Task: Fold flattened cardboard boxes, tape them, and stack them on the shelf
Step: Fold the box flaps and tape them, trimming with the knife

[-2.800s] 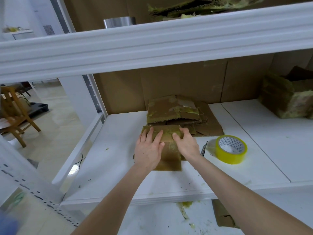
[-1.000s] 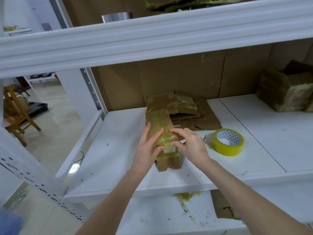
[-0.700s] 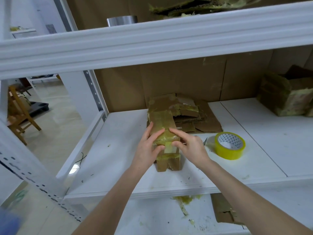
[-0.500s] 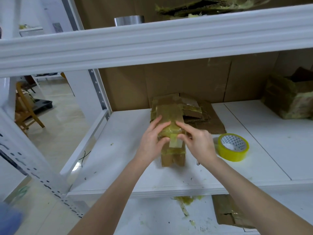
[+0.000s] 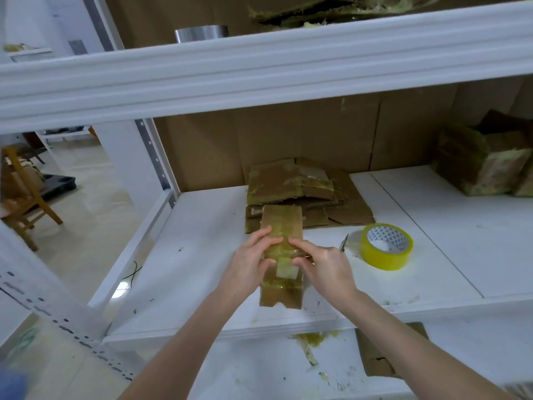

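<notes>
A small brown cardboard box (image 5: 282, 293) with old yellowish tape on it stands on the white shelf board (image 5: 202, 255), its long side pointing away from me. My left hand (image 5: 248, 268) grips its left side, fingers lying over the top. My right hand (image 5: 323, 267) holds the right side, index finger stretched across the top towards the left fingers. A pile of flattened cardboard boxes (image 5: 291, 184) lies just behind it. A yellow tape roll (image 5: 386, 246) lies flat to the right of my right hand.
A small cutter (image 5: 343, 243) lies between my right hand and the tape roll. Folded taped boxes (image 5: 481, 164) stand at the shelf's far right. A metal cylinder (image 5: 202, 33) sits on the upper shelf. Cardboard scraps (image 5: 375, 360) lie on the lower shelf. A wooden chair (image 5: 24, 197) stands at left.
The cardboard lay flat under both hands 2.8 s ago; it now stands up as a narrow box. In the last second my hands stayed clasped on it, fingers meeting over the top.
</notes>
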